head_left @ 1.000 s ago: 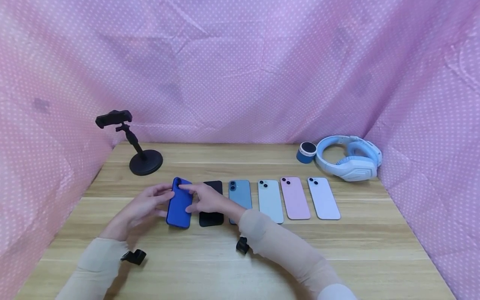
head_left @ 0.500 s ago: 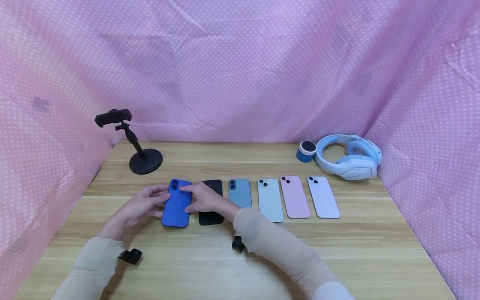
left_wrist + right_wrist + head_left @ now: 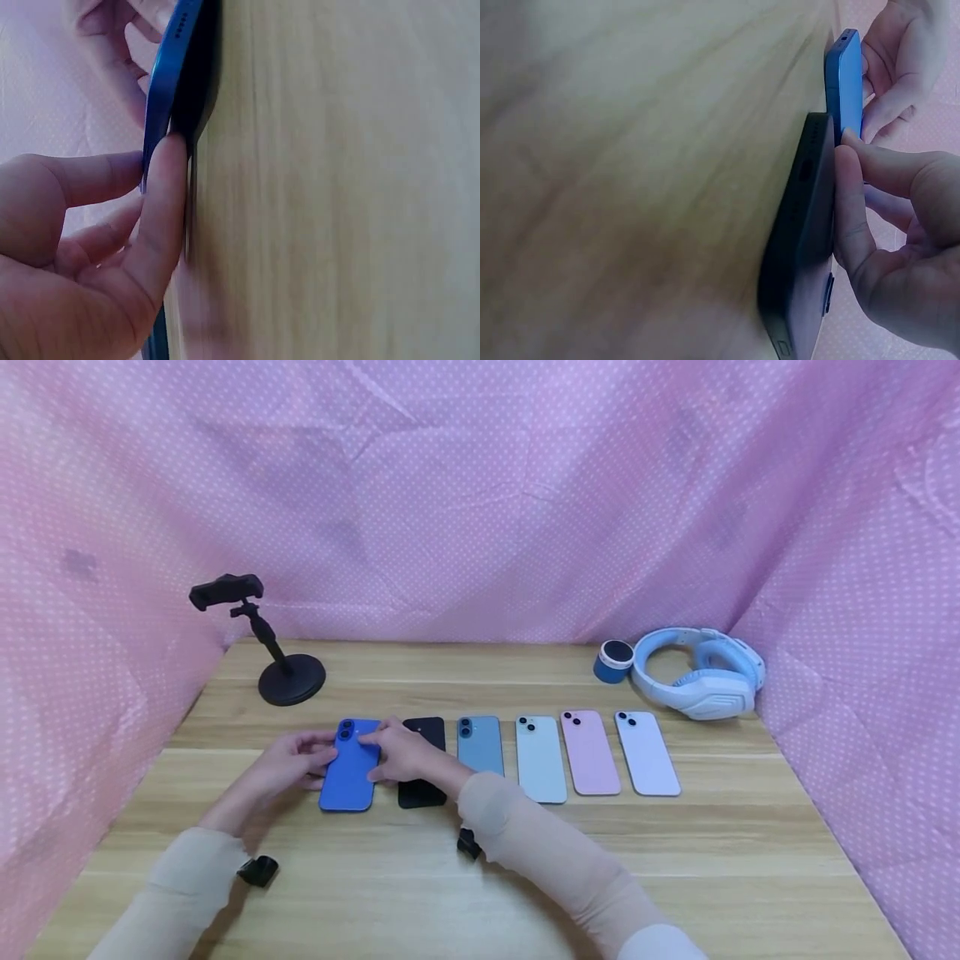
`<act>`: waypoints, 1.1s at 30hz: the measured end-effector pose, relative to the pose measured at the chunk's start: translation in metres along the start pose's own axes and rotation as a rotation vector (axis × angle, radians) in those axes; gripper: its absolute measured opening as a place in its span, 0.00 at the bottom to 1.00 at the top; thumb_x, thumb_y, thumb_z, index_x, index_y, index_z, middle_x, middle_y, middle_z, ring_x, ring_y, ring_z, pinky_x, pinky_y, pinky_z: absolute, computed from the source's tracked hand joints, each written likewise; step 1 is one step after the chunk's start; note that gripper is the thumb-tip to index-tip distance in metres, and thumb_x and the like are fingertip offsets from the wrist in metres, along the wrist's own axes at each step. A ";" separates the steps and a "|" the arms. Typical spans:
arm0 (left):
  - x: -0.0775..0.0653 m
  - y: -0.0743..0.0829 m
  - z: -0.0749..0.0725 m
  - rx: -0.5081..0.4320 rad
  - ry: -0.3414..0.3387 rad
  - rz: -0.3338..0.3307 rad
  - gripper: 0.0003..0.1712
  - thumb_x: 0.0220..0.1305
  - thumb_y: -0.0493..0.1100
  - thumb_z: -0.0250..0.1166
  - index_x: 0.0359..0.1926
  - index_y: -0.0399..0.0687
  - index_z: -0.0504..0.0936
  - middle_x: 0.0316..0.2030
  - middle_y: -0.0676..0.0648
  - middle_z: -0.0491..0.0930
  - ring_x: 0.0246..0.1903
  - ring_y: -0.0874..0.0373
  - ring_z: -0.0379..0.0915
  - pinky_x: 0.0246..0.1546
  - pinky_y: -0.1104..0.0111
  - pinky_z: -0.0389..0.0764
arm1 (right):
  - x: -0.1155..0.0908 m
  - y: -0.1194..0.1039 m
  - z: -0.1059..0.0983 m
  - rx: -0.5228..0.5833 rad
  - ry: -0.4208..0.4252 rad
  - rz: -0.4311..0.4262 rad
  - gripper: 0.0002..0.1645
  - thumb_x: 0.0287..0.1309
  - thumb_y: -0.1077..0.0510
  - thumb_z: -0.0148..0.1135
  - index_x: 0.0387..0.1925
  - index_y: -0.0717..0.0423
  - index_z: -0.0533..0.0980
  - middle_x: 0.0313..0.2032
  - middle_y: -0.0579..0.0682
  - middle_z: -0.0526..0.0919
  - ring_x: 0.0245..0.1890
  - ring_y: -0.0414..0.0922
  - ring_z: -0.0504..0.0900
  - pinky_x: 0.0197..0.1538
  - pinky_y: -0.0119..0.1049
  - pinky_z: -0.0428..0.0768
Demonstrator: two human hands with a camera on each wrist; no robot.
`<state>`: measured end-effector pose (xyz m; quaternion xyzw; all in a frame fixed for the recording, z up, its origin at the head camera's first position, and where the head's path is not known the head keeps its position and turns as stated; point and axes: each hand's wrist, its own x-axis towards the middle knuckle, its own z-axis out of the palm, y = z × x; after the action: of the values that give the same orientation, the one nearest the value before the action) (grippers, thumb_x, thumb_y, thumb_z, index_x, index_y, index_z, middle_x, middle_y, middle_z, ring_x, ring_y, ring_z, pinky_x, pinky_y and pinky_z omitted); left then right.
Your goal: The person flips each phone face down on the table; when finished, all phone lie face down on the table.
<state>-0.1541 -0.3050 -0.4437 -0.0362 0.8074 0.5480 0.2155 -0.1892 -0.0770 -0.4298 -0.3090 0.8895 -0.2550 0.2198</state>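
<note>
A blue smartphone [image 3: 348, 781] shows its back and twin camera lenses, at the left end of a row of phones. My left hand [image 3: 288, 763] holds its left long edge; in the left wrist view a fingertip [image 3: 169, 154] reaches under the phone, which stands at a slant close over the table. From the other side my right hand [image 3: 405, 752] holds it, index finger on the upper back and thumb at the right edge. Beneath that hand lies a black smartphone [image 3: 422, 794], partly covered. In the right wrist view the black phone [image 3: 802, 225] is nearest the camera.
On the wooden table [image 3: 360, 885] the row continues right with blue-grey [image 3: 480, 747], pale green [image 3: 540, 760], pink [image 3: 591, 756] and white [image 3: 648, 756] phones. A black phone stand [image 3: 292, 680] is back left; a small blue speaker [image 3: 612, 667] and headphones [image 3: 705, 689] are back right.
The blue phone has shifted slightly left and turned from a steeper tilt to lying flatter, its back and both lenses now more visible. Both hands moved a little left with it.
</note>
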 end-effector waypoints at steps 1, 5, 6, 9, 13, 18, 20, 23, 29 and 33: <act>0.000 0.001 0.000 0.036 0.017 0.003 0.34 0.77 0.45 0.58 0.73 0.29 0.60 0.54 0.34 0.78 0.42 0.53 0.81 0.41 0.62 0.87 | 0.000 -0.001 0.000 -0.006 0.003 0.002 0.39 0.63 0.52 0.71 0.73 0.45 0.68 0.62 0.47 0.67 0.26 0.31 0.79 0.55 0.27 0.73; -0.003 0.004 -0.004 0.185 0.071 -0.001 0.33 0.75 0.47 0.60 0.71 0.32 0.66 0.39 0.42 0.82 0.34 0.53 0.78 0.35 0.65 0.84 | 0.004 -0.008 0.002 -0.005 -0.001 0.002 0.38 0.64 0.52 0.70 0.73 0.45 0.68 0.62 0.46 0.67 0.24 0.31 0.79 0.57 0.28 0.73; -0.004 0.004 -0.006 0.216 0.076 -0.002 0.32 0.75 0.48 0.61 0.70 0.33 0.67 0.35 0.44 0.81 0.33 0.53 0.77 0.33 0.65 0.83 | 0.004 -0.009 0.003 -0.006 -0.003 0.001 0.38 0.64 0.52 0.70 0.73 0.46 0.69 0.62 0.45 0.67 0.24 0.31 0.80 0.57 0.27 0.72; -0.004 0.004 -0.011 0.266 0.077 -0.002 0.29 0.75 0.48 0.61 0.69 0.36 0.69 0.29 0.47 0.78 0.31 0.53 0.74 0.31 0.65 0.80 | 0.007 -0.010 0.004 -0.024 -0.002 0.001 0.37 0.64 0.52 0.70 0.72 0.46 0.69 0.62 0.45 0.67 0.30 0.30 0.79 0.55 0.24 0.72; -0.001 0.001 -0.012 0.257 0.046 0.026 0.29 0.74 0.46 0.62 0.67 0.34 0.68 0.29 0.47 0.78 0.31 0.52 0.75 0.31 0.65 0.81 | 0.008 -0.010 0.006 -0.054 0.003 0.010 0.37 0.63 0.51 0.71 0.72 0.45 0.70 0.61 0.43 0.67 0.40 0.29 0.75 0.53 0.23 0.72; 0.001 -0.001 -0.008 0.278 0.035 0.067 0.28 0.75 0.44 0.61 0.67 0.32 0.67 0.27 0.46 0.78 0.29 0.52 0.75 0.29 0.65 0.81 | 0.007 -0.008 0.007 -0.034 0.000 0.031 0.37 0.63 0.52 0.71 0.72 0.45 0.70 0.60 0.44 0.68 0.33 0.29 0.78 0.53 0.24 0.72; 0.002 0.000 -0.007 0.289 0.043 0.075 0.27 0.75 0.44 0.61 0.67 0.33 0.68 0.26 0.46 0.77 0.29 0.52 0.75 0.29 0.65 0.81 | 0.008 -0.006 0.006 -0.025 0.003 0.037 0.37 0.63 0.53 0.71 0.72 0.45 0.70 0.61 0.44 0.67 0.29 0.30 0.79 0.53 0.24 0.73; 0.004 0.003 -0.005 0.301 0.052 0.079 0.27 0.75 0.44 0.60 0.67 0.33 0.68 0.26 0.46 0.77 0.28 0.52 0.74 0.28 0.65 0.80 | 0.008 -0.004 0.004 -0.027 0.023 0.026 0.36 0.63 0.53 0.71 0.71 0.46 0.71 0.62 0.45 0.68 0.33 0.29 0.78 0.53 0.23 0.73; 0.003 0.026 -0.016 0.467 0.036 0.155 0.27 0.75 0.41 0.59 0.67 0.29 0.67 0.32 0.42 0.80 0.31 0.51 0.77 0.29 0.62 0.81 | 0.001 0.010 -0.015 0.197 0.120 -0.101 0.32 0.69 0.60 0.64 0.72 0.56 0.68 0.58 0.54 0.78 0.36 0.37 0.82 0.39 0.25 0.80; -0.004 0.060 -0.030 0.704 0.252 0.443 0.25 0.72 0.40 0.63 0.64 0.30 0.71 0.40 0.33 0.82 0.38 0.40 0.81 0.38 0.48 0.83 | -0.022 0.022 -0.061 0.233 0.264 -0.215 0.25 0.76 0.59 0.55 0.70 0.56 0.70 0.56 0.53 0.82 0.41 0.40 0.84 0.38 0.28 0.82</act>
<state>-0.1770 -0.3088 -0.3813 0.1471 0.9533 0.2636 -0.0081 -0.2163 -0.0282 -0.3908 -0.3386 0.8370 -0.4163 0.1069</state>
